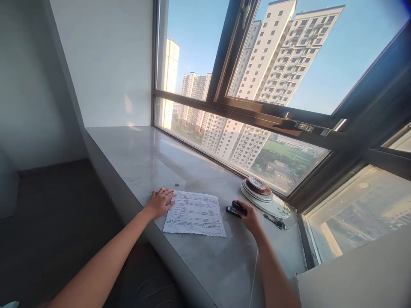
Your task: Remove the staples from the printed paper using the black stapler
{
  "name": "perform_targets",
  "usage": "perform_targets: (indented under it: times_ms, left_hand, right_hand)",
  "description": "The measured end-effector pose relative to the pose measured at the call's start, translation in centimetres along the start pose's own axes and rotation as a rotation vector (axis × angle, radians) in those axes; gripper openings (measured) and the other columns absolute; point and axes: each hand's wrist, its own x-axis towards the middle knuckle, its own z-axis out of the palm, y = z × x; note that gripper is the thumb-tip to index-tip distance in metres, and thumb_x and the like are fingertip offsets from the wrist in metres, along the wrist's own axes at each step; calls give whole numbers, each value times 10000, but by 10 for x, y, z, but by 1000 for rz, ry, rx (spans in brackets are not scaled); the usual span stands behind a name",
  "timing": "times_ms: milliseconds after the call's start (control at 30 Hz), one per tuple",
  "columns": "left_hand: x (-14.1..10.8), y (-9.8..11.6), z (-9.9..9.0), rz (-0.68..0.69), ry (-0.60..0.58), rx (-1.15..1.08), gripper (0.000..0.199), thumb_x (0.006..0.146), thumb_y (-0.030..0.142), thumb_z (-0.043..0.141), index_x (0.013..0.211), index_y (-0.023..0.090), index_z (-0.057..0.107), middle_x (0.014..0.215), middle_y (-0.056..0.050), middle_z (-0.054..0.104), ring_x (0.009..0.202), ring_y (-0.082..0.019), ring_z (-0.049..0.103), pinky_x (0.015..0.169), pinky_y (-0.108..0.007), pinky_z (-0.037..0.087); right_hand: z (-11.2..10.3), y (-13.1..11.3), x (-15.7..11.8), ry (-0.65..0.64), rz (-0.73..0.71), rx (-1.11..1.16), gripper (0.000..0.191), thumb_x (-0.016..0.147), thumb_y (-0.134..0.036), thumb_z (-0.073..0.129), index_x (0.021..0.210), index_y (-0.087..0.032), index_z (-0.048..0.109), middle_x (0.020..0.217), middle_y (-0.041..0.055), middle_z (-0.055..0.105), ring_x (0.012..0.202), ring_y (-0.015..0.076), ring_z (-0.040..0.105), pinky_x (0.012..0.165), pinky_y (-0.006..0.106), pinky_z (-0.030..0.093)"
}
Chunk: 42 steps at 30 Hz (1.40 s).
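Note:
A printed sheet of paper [196, 214] lies flat on the grey window sill [128, 158]. My left hand [160, 202] rests at its upper left edge, fingers apart and fingertips touching the paper. To the right of the sheet, my right hand [250, 217] is closed around a black stapler [236, 208], whose jaws point left. Small dark staples [177, 185] lie on the sill just above the paper.
Stacked plates [257, 190] stand by the window at the right, with dark scissors [276, 222] beside them. The window frame [272, 117] runs behind the sill. The sill's front edge [160, 252] drops to a dark floor [48, 222].

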Motion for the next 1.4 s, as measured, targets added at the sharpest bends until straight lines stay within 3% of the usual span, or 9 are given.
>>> perform_targets:
  times_ms: [67,200,400,567,700,1033,1400]
  left_hand:
    - [0,1,-1,-3,3,-6,413,969,450,451,1345,361,599,1496,-14,533,1334,-308,443,1042,-509,351]
    - [-1,2,-3,-7,-2,-26,409,966,466,461,1337,373,605,1495,-11,534,1337,-312,442,1045,-499,350]
    - [-1,0,-3,-8,6,-37,405,974,467,459,1348,390,594,1492,0,536,1333,-307,448,1042,-477,356]
    - [0,-2,0,-2,-12,-47,427,981,514,426,1347,371,593,1497,-6,528,1334,-312,447,1038,-466,361]
    - [-1,-2,-1,1,-5,-38,420,984,506,421,1339,362,593,1489,-15,533,1326,-312,446,1038,-469,360]
    - [-1,1,-1,-11,10,-44,388,968,472,464,1310,356,606,1461,-18,554,1307,-304,461,1042,-470,352]
    - [-2,4,-4,-23,3,-58,385,963,471,474,1306,361,611,1460,-22,557,1309,-310,457,1044,-484,344]
  right_hand:
    - [0,1,-2,-66,-41,18,448,812,-297,625,1248,-214,690,1141,102,729,1026,296,672,955,458,507]
    - [15,-21,1,-154,-164,40,457,848,-272,594,1298,-220,657,1135,101,718,1032,300,649,948,464,489]
    - [31,-41,3,-85,-212,-102,428,909,-278,543,1326,-259,635,1115,93,708,1073,305,591,954,479,425]
    - [37,-56,-2,-68,-249,-51,414,976,-360,506,1376,-304,599,1188,66,679,1080,273,575,972,435,397]
    - [46,-69,-4,-58,-239,-39,391,1014,-412,450,1352,-324,626,1138,47,691,1027,250,572,968,420,371]
    - [52,-69,-4,24,-243,-219,356,1005,-346,478,1312,-359,657,1073,57,703,1027,265,530,1002,490,248]
    - [51,-73,-2,-9,-266,-254,362,1012,-347,467,1329,-389,637,1090,49,699,1031,266,523,980,486,245]
